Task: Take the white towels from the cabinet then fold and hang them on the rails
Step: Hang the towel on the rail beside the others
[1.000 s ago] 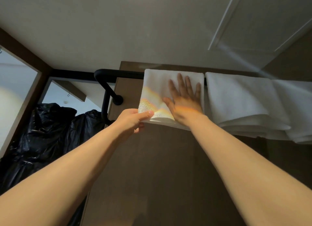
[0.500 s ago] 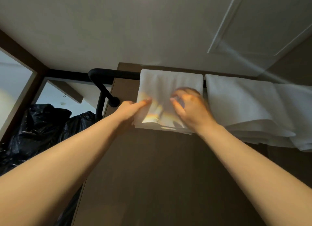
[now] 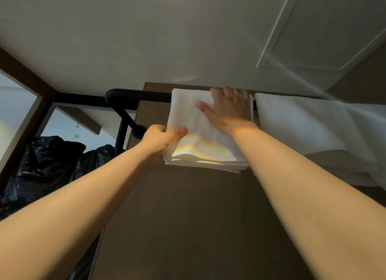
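A small folded white towel [image 3: 192,121] hangs over the black rail [image 3: 142,95] high on the brown wall. My left hand [image 3: 160,138] pinches the towel's lower left edge between thumb and fingers. My right hand [image 3: 227,108] lies flat on the towel's upper right, with its fingertips curled over the top of the rail. A larger folded white towel [image 3: 309,129] hangs on the same rail just to the right, close to the small one.
The rail bends down at its left end to a wall mount [image 3: 139,131]. Black plastic bags [image 3: 48,164] are piled at the lower left. The brown panel [image 3: 188,217] fills the space below the towels, and the ceiling [image 3: 146,39] is above.
My right hand has opened and slid up the towel to the rail's top. My left hand has shifted down to grip the lower left edge.
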